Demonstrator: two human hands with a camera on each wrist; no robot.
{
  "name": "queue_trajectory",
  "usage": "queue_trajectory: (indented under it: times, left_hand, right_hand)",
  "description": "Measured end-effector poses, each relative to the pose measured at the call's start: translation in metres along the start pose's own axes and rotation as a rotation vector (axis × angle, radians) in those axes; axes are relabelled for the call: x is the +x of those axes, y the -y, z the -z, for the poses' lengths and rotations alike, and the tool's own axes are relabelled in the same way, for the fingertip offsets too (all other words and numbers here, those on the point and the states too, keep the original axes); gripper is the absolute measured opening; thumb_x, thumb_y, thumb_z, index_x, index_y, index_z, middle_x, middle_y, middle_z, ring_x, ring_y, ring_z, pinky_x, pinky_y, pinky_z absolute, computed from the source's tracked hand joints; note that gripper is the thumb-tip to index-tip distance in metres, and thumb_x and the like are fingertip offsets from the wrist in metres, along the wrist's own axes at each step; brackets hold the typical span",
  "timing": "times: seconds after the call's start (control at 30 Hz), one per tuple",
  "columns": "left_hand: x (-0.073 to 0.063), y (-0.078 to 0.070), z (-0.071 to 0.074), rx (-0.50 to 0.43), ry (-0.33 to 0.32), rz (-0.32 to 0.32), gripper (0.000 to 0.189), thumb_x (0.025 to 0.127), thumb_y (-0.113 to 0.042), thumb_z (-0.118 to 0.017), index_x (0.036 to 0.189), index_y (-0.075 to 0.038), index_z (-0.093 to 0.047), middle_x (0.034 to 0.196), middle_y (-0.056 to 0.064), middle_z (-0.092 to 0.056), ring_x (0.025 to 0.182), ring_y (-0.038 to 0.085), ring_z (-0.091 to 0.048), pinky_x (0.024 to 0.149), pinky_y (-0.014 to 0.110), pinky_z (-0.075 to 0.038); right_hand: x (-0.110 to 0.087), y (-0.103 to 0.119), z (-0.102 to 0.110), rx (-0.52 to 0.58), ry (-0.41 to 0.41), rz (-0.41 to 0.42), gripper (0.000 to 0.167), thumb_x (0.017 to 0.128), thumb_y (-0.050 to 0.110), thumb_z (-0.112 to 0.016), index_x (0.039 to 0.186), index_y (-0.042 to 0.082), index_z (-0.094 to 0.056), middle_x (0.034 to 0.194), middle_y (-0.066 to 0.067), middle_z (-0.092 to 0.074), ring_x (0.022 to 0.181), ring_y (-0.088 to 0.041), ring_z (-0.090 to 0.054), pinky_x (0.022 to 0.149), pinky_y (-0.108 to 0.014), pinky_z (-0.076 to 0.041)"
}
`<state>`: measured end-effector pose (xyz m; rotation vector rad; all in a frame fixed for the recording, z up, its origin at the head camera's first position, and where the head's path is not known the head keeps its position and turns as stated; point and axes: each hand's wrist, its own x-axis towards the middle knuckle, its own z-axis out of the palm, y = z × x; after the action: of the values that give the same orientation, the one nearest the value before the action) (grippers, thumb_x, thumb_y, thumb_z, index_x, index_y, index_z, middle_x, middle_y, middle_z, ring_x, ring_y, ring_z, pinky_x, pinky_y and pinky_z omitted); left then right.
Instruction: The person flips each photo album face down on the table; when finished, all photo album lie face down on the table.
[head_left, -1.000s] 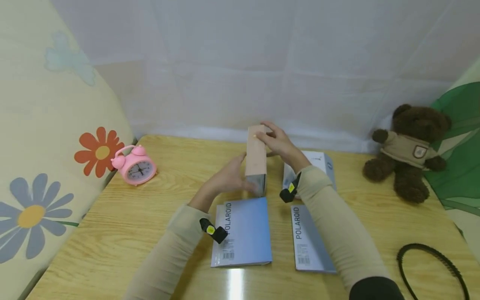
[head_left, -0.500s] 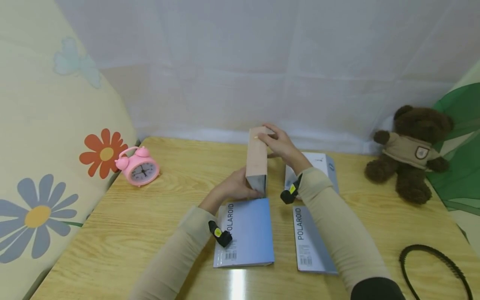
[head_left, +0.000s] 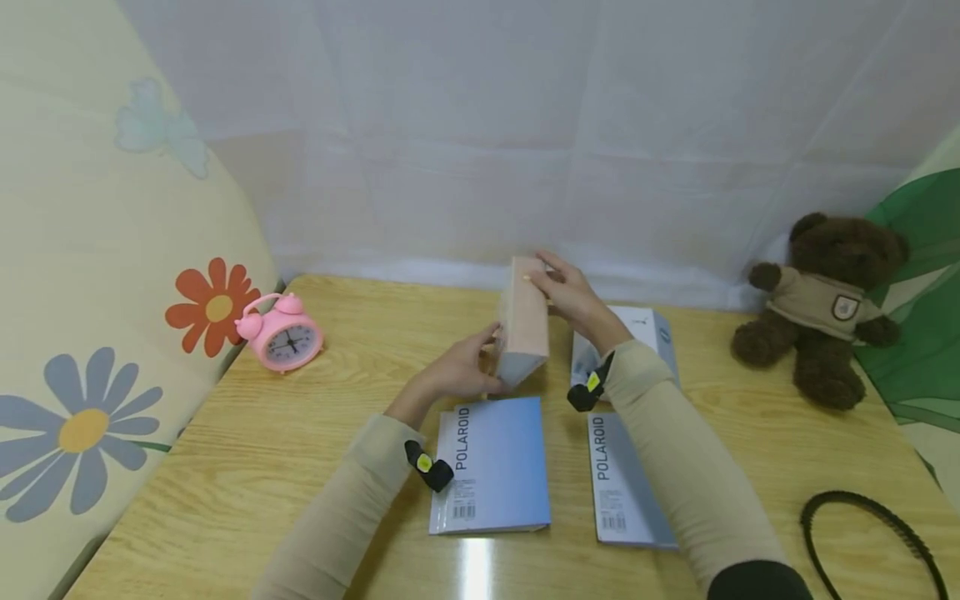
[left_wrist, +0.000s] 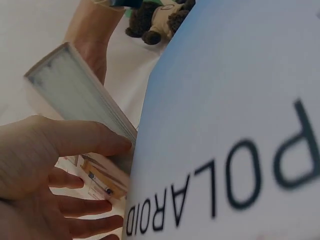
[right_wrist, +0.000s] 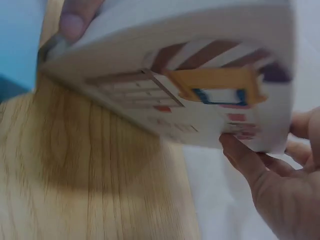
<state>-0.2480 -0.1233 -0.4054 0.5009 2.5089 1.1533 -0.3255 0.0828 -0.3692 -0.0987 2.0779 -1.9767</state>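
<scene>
A thick book (head_left: 528, 312) with a pale pink spine stands tilted on edge, spine up, near the middle of the table. My left hand (head_left: 465, 367) grips its near end; in the left wrist view the thumb (left_wrist: 95, 137) lies across the page side and the other fingers are at the illustrated cover. My right hand (head_left: 573, 296) pinches the far end, thumb over the spine. The right wrist view shows the cover (right_wrist: 150, 110) with a striped awning drawing, and fingers (right_wrist: 245, 155) against its edge. Whether the book's lower edge touches the table I cannot tell.
A blue POLAROID album (head_left: 502, 475) lies in front, another POLAROID album (head_left: 626, 492) right of it under my right forearm. Behind that is a white-and-blue box-like item (head_left: 637, 321). A pink alarm clock (head_left: 288, 333), a teddy bear (head_left: 828, 308) and a black hairband (head_left: 890, 522) lie around.
The book has tilted and shifted slightly right, so its left side now shows. Both hands have moved with it, the left one changing its hold near the lower end.
</scene>
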Motion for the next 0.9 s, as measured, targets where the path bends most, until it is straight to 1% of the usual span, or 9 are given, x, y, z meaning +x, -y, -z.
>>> queue_trajectory:
  times: [0.07, 0.17, 0.27, 0.3, 0.4, 0.53, 0.67, 0.8, 0.9]
  left_hand:
    - [0.0, 0.003, 0.003, 0.041, -0.011, 0.003, 0.104, 0.077, -0.012, -0.08, 0.159, -0.007, -0.016, 0.155, 0.021, -0.035, 0.135, 0.038, -0.042, 0.111, 0.053, -0.035]
    - [-0.001, 0.009, 0.007, 0.106, -0.03, 0.006, 0.101, 0.075, -0.012, -0.08, 0.157, -0.003, -0.022, 0.153, 0.024, -0.036, 0.135, 0.039, -0.041, 0.113, 0.052, -0.032]
    - [-0.002, 0.015, 0.008, 0.178, -0.044, 0.022, 0.098, 0.073, -0.013, -0.08, 0.155, -0.003, -0.028, 0.151, 0.025, -0.037, 0.132, 0.04, -0.041, 0.111, 0.054, -0.034]
    - [-0.002, 0.016, 0.008, 0.202, -0.048, 0.034, 0.097, 0.073, -0.013, -0.081, 0.155, -0.004, -0.03, 0.15, 0.026, -0.038, 0.131, 0.04, -0.041, 0.109, 0.055, -0.035]
    - [-0.003, 0.017, 0.008, 0.279, -0.065, 0.069, 0.094, 0.072, -0.015, -0.081, 0.154, -0.007, -0.036, 0.149, 0.025, -0.038, 0.129, 0.041, -0.041, 0.107, 0.059, -0.036]
    - [-0.005, 0.015, 0.008, 0.356, -0.096, 0.105, 0.09, 0.07, -0.017, -0.082, 0.151, -0.01, -0.043, 0.15, 0.024, -0.035, 0.131, 0.044, -0.039, 0.106, 0.07, -0.027]
    - [-0.005, 0.015, 0.009, 0.37, -0.113, 0.119, 0.087, 0.07, -0.015, -0.083, 0.149, -0.012, -0.046, 0.148, 0.022, -0.036, 0.129, 0.043, -0.039, 0.106, 0.071, -0.025]
    - [-0.006, 0.016, 0.008, 0.352, -0.109, 0.123, 0.086, 0.071, -0.015, -0.083, 0.149, -0.012, -0.046, 0.148, 0.021, -0.037, 0.128, 0.04, -0.039, 0.106, 0.068, -0.027]
    - [-0.006, 0.017, 0.009, 0.347, -0.101, 0.125, 0.086, 0.072, -0.015, -0.083, 0.149, -0.012, -0.046, 0.15, 0.021, -0.034, 0.131, 0.041, -0.037, 0.106, 0.07, -0.024]
  right_hand:
    - [0.0, -0.003, 0.002, -0.088, 0.01, 0.038, 0.059, 0.104, 0.016, -0.05, 0.158, 0.009, -0.026, 0.146, -0.025, -0.043, 0.123, -0.037, -0.052, 0.099, -0.045, -0.049]
    - [-0.001, -0.009, 0.003, -0.298, -0.005, 0.048, 0.069, 0.1, 0.022, -0.058, 0.157, 0.002, -0.023, 0.152, -0.025, -0.036, 0.132, -0.037, -0.045, 0.109, -0.046, -0.04]
    - [-0.002, -0.015, 0.0, -0.5, -0.01, 0.002, 0.086, 0.093, 0.032, -0.067, 0.157, 0.0, -0.019, 0.158, -0.024, -0.028, 0.14, -0.037, -0.034, 0.116, -0.045, -0.029]
    - [-0.003, -0.017, -0.001, -0.548, -0.006, -0.021, 0.089, 0.092, 0.035, -0.068, 0.157, 0.0, -0.018, 0.158, -0.024, -0.027, 0.141, -0.038, -0.034, 0.116, -0.046, -0.028]
    - [-0.004, -0.024, -0.004, -0.667, 0.029, -0.029, 0.088, 0.093, 0.036, -0.065, 0.156, -0.003, -0.018, 0.157, -0.026, -0.027, 0.142, -0.04, -0.031, 0.117, -0.048, -0.026]
    - [-0.005, -0.032, -0.008, -0.805, 0.085, 0.027, 0.077, 0.095, 0.028, -0.063, 0.152, -0.008, -0.025, 0.149, -0.029, -0.039, 0.137, -0.041, -0.039, 0.114, -0.048, -0.032]
    - [-0.006, -0.037, -0.011, -0.856, 0.099, 0.075, 0.07, 0.094, 0.024, -0.064, 0.148, -0.009, -0.034, 0.137, -0.03, -0.05, 0.127, -0.041, -0.049, 0.108, -0.049, -0.041]
    - [-0.008, -0.041, -0.011, -0.828, 0.09, 0.078, 0.074, 0.095, 0.025, -0.064, 0.151, -0.008, -0.028, 0.144, -0.03, -0.044, 0.132, -0.041, -0.044, 0.111, -0.05, -0.037]
    - [-0.009, -0.044, -0.011, -0.812, 0.087, 0.065, 0.077, 0.095, 0.027, -0.063, 0.154, -0.005, -0.024, 0.149, -0.029, -0.038, 0.136, -0.041, -0.04, 0.113, -0.051, -0.034]
